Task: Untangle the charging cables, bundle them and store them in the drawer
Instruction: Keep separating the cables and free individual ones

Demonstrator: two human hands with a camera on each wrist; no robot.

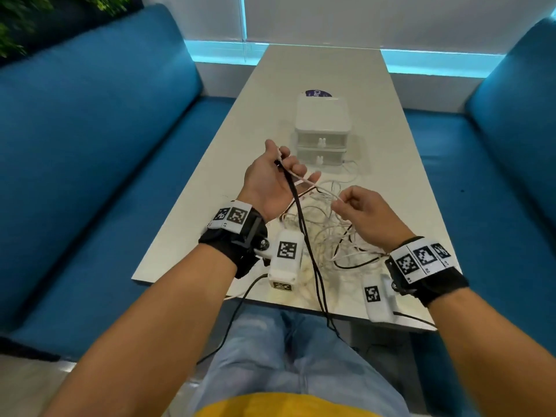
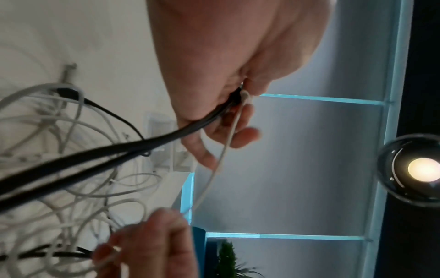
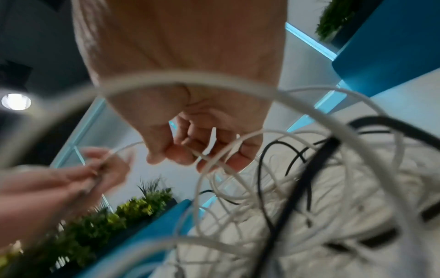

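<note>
I see a long pale table (image 1: 316, 73) running away from me, flanked by two blue upholstered benches (image 1: 99, 130) that face each other across it. Beyond the far end stands a white panelled wall (image 1: 376, 16) with glowing cyan light strips (image 1: 222, 52) along its base and seams. Green plants (image 1: 12, 22) sit behind the left bench. From the left wrist view I see a round ceiling lamp (image 2: 423, 169) shining against a dark ceiling.
</note>
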